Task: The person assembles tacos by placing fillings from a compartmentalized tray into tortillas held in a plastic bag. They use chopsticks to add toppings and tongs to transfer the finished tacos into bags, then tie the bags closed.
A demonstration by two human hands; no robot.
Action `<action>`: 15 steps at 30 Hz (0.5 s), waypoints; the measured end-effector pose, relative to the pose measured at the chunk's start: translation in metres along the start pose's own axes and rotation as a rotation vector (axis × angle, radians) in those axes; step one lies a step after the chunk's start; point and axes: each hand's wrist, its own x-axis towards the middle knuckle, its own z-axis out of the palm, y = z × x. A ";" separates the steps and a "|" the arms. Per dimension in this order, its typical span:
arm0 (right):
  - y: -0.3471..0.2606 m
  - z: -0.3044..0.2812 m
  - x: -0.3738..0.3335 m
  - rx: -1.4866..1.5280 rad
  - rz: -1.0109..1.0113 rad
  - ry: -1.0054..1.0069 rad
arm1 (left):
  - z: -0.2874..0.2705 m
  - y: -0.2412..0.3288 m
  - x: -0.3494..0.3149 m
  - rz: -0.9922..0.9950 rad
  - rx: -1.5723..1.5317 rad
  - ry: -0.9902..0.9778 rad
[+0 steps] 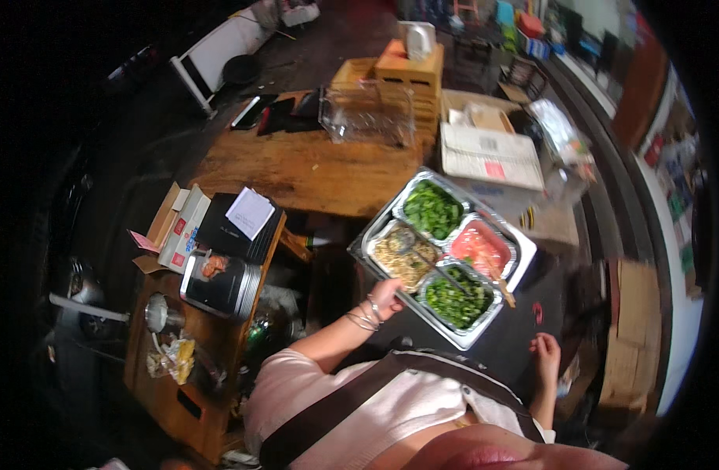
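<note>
My left hand (pixel 386 299), with bangles at the wrist, grips the near-left edge of a white tray (pixel 463 340). The tray holds several foil containers. One has leafy greens (pixel 433 208), one chopped green herbs (pixel 456 301), and one beige chopped bits (pixel 399 254). A pink-red container (pixel 480 244) has pale pieces in it. A long-handled metal spoon (pixel 438 268) rests across the beige bits and herbs, and a wooden utensil (pixel 503 290) sticks out at the right. Lower right, my right hand (pixel 545 352) hangs apart from the tray, fingers loosely bent, holding nothing visible.
Ahead stands a wooden table (pixel 297 176) with a clear plastic box (pixel 367 113) and a wooden crate (pixel 410 74). At left, a second table (pixel 152 384) carries black trays (pixel 218 286) and an open carton (pixel 179 227). Cardboard boxes (pixel 489 153) stand at right, near steps (pixel 602 129).
</note>
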 end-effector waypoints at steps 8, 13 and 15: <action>-0.022 -0.082 0.025 -0.227 0.125 -0.496 | 0.013 -0.021 0.032 0.129 0.018 0.201; -0.072 -0.090 0.016 -0.258 0.151 -0.664 | 0.001 -0.042 0.045 0.012 -0.059 0.279; -0.087 -0.075 0.022 -0.321 0.108 -0.710 | -0.006 -0.038 0.051 0.023 -0.125 0.262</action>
